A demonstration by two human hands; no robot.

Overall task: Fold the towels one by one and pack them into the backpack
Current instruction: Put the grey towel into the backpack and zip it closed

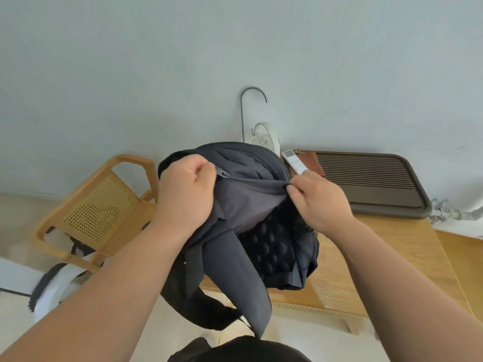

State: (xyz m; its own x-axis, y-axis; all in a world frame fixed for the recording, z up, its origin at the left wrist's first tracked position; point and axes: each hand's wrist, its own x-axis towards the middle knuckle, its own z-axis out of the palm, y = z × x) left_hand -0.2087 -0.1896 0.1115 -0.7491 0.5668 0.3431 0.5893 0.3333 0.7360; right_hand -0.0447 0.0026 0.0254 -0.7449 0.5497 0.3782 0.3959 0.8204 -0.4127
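A dark grey backpack stands on the edge of a light wooden table, padded back panel facing me, its straps hanging down past the table edge. My left hand is curled at the left end of the top zipper, beside the zipper slider. My right hand pinches the fabric at the zipper's right end. The zipper line between my hands looks closed. No towel is in view.
A brown slatted tray lies at the table's back right, with a white remote and a brown pouch beside it. A curved spout and white kettle stand behind the backpack. A wooden cane chair stands left.
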